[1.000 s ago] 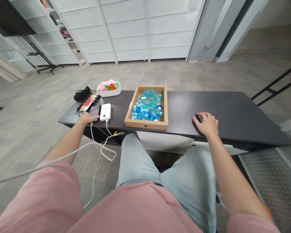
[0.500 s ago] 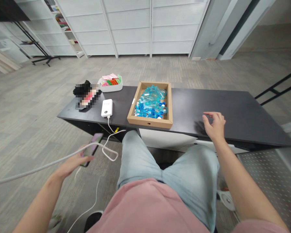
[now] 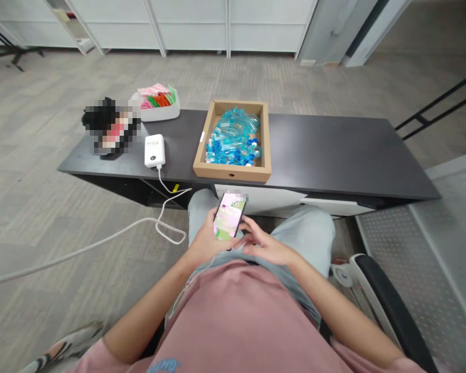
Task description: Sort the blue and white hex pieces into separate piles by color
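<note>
My left hand (image 3: 207, 239) is closed round a smartphone (image 3: 230, 215) held over my lap, its lit screen facing up. A white wire, perhaps an earphone cord, trails along my shirt below it. My right hand (image 3: 266, 244) rests by the phone's lower right edge, fingers loosely bent and apart. Whether its fingertips touch the phone I cannot tell. Beyond the phone, a cardboard tray (image 3: 267, 140) on the dark table (image 3: 334, 150) holds several clear blue plastic bottles (image 3: 235, 137).
On the table's left stand a white power bank (image 3: 154, 150) with a white cable (image 3: 112, 237), a white basket (image 3: 161, 112) of colourful items and a black, partly blurred object (image 3: 104, 116). A chair armrest (image 3: 388, 305) is at my right. White cabinets (image 3: 194, 31) line the back.
My left hand has brought the phone from the left side to over my lap, its screen now lit. My right hand has left the table and come to the phone. The view has tilted down.
</note>
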The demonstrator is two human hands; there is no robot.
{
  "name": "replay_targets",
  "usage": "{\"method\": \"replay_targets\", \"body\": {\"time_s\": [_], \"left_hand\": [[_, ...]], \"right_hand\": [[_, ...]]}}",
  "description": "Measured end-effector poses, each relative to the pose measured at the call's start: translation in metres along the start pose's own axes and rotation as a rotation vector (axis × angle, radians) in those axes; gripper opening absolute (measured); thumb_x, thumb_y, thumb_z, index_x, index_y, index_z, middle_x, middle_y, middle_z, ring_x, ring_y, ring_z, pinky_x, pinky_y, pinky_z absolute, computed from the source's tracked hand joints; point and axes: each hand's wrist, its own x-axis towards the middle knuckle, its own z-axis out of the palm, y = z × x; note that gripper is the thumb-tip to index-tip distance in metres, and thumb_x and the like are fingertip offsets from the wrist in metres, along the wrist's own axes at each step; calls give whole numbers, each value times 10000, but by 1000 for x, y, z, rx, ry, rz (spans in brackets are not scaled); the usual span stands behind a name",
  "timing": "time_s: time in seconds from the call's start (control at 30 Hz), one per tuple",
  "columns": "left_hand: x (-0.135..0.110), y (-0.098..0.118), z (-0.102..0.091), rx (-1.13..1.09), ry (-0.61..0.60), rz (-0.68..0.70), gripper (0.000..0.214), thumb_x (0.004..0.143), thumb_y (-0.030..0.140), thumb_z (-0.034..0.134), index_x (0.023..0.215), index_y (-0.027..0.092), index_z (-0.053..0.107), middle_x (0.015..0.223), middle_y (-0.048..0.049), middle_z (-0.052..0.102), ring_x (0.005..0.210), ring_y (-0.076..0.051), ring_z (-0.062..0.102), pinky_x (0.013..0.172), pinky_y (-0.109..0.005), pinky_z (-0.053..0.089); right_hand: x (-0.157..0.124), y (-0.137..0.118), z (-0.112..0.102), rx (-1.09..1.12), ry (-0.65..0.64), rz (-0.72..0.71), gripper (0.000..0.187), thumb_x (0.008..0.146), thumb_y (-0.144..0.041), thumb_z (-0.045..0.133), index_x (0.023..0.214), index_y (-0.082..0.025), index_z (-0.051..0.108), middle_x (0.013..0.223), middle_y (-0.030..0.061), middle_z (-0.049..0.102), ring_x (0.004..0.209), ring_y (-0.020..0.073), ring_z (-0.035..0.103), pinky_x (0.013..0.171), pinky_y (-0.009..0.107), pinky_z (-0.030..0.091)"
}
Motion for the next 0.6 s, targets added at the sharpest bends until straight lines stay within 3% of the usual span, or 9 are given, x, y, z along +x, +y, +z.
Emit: {"method": "replay_targets", "body": {"time_s": [0.1, 0.2, 0.33, 0.47, 0.6], "left_hand": [[15, 9, 8, -109, 94, 88, 876, 769, 441, 892, 1553, 371, 508, 1549, -99, 689, 1451, -358, 688, 1210, -500, 599], [22, 13, 5, -206, 121, 126, 706, 883, 524, 764, 1538, 387, 541, 1582, -65, 679, 1552, -342, 625, 1255, -487, 587], [25, 12, 0, -281, 139, 113, 679, 937, 546, 680, 1582, 386, 541, 1525, -56, 726, 1559, -355, 612, 1256, -511, 592], [25, 15, -3, -279, 184, 78, 697, 951, 574, 631, 1618, 394, 538, 1509, -51, 739, 1521, -343, 637, 1218, -491, 611], [24, 27, -6, -200, 211, 53, 699, 967, 605, 563, 1632, 393, 539, 1572, -45, 725, 1480, -341, 668, 1092, -461, 660]], "right_hand": [[24, 6, 20, 145, 154, -82, 1056, 953, -501, 932, 1830, -554, 346, 1867, 57, 471, 1156, 265, 774, 967, 460, 681], [42, 0, 27, 155, 225, -100, 1065, 973, -566, 905, 1853, -538, 306, 1777, 46, 571, 1204, 290, 721, 883, 423, 687], [54, -5, 28, 96, 244, -117, 1110, 984, -608, 886, 1890, -507, 252, 1647, 58, 675, 1103, 290, 694, 816, 418, 669], [59, -4, 28, 76, 246, -120, 1142, 969, -586, 912, 1892, -540, 242, 1772, 43, 586, 1248, 345, 713, 896, 485, 696], [66, -6, 30, 100, 221, -142, 1153, 947, -560, 937, 1883, -545, 264, 1850, 17, 514, 1540, 398, 631, 1115, 579, 683]]}}
